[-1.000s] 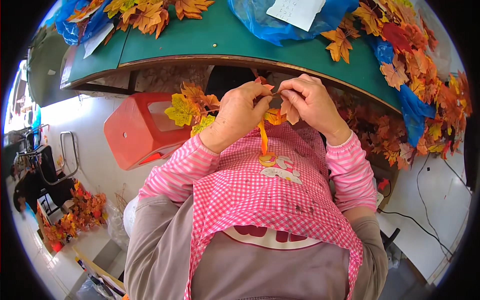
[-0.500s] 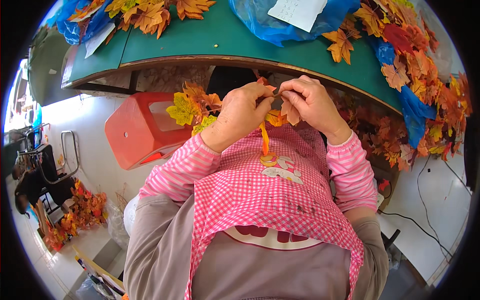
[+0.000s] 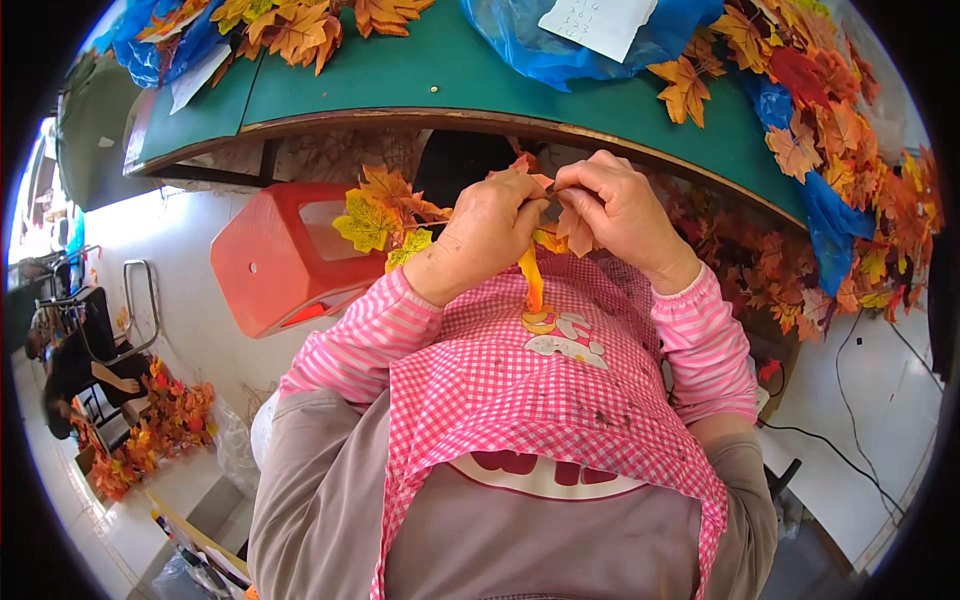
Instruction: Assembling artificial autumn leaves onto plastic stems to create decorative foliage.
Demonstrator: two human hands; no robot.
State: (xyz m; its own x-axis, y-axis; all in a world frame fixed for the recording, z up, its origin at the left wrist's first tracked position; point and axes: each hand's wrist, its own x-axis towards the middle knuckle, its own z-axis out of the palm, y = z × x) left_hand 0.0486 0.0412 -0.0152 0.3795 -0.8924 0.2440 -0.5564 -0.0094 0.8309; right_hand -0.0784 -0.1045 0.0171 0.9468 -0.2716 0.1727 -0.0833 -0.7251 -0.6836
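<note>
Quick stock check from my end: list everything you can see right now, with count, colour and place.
leaf sprig: one, yellow and orange, held at the hands
green table: one, across the top
loose leaves: many, orange and red, piled right and top left
blue bags: several, on the table
paper slip: one, white, on a bag
red stool: one, below the table, left
leaf heap: one, orange, floor lower left
left hand: pinching the sprig
right hand: pinching the sprig
</note>
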